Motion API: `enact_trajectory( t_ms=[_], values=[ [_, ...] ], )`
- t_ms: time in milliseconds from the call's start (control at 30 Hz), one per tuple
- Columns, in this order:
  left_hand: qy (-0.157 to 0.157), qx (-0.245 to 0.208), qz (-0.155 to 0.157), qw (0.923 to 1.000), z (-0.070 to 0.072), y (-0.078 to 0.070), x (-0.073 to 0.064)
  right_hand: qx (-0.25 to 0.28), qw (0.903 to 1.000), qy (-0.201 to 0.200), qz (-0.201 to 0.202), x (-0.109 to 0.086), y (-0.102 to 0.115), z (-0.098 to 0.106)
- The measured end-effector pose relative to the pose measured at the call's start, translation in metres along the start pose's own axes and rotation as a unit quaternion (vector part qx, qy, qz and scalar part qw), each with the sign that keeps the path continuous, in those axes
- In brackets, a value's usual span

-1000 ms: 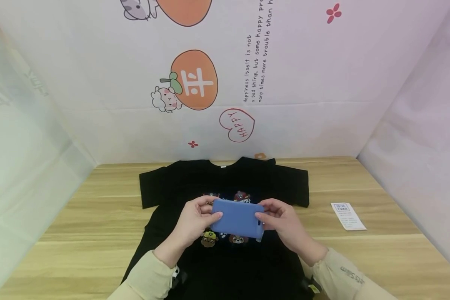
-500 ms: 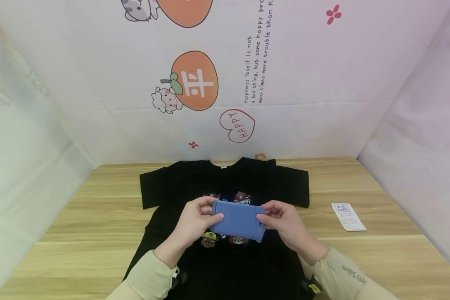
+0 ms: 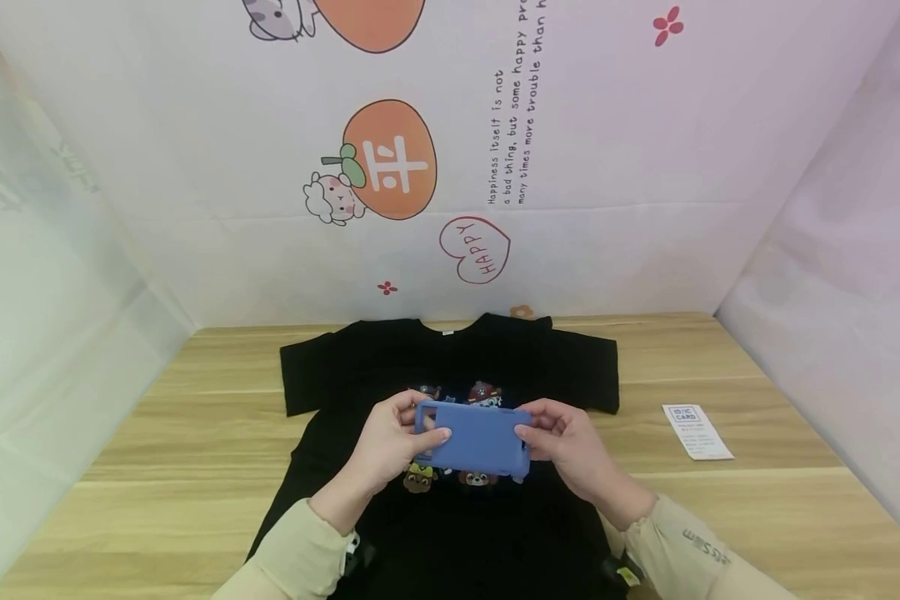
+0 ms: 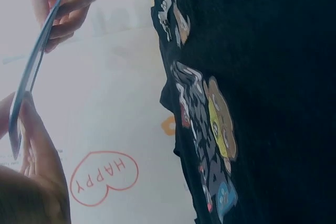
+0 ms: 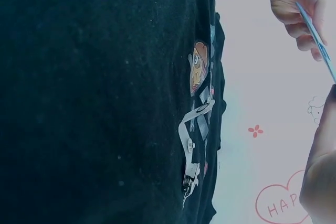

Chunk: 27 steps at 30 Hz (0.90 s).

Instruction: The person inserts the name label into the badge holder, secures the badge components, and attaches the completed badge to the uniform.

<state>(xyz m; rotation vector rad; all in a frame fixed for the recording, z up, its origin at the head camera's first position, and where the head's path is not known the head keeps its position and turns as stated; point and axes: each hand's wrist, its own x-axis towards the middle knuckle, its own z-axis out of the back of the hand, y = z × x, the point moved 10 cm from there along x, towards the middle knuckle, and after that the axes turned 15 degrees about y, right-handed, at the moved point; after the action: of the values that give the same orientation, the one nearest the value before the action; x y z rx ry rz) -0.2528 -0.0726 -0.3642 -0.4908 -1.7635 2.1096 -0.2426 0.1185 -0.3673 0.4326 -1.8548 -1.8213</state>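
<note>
A blue plastic card holder (image 3: 476,437) is held level between both hands above a black T-shirt (image 3: 465,533) with cartoon prints. My left hand (image 3: 390,437) pinches its left end, thumb on the near face and fingers behind. The right hand (image 3: 562,442) grips the opposite end the same way. A framed opening shows at the holder's left end, beside the solid blue panel. From the left wrist, the card holder (image 4: 34,72) is seen edge-on. In the right wrist view, a badge clip strap (image 5: 190,145) with a metal clip appears against the shirt.
A white printed card (image 3: 696,433) lies on the wooden table (image 3: 780,500) to the right. Behind the table hangs a white cloth (image 3: 607,167) with cartoon prints and lettering. More white cloth (image 3: 67,225) walls in both sides.
The blue panel and its frame have shifted apart, so an opening now shows at the card holder's left end. Both hands have hardly moved.
</note>
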Motion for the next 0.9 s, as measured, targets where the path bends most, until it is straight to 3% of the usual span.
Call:
enact_trajectory(
  t_ms=[300, 400, 900],
  values=[
    [0.071, -0.040, -0.005, 0.9967, -0.004, 0.001, 0.003, -0.008, 0.9956, -0.067, -0.065, -0.007, -0.008, 0.014],
    [0.089, -0.052, -0.009, 0.9947, -0.006, 0.000, 0.003, -0.013, 0.9944, -0.069, -0.078, -0.009, -0.009, 0.017],
    [0.091, -0.073, -0.010, 0.9931, -0.009, -0.001, 0.000, -0.015, 0.9958, -0.049, -0.075, -0.010, -0.009, 0.017]
  ],
)
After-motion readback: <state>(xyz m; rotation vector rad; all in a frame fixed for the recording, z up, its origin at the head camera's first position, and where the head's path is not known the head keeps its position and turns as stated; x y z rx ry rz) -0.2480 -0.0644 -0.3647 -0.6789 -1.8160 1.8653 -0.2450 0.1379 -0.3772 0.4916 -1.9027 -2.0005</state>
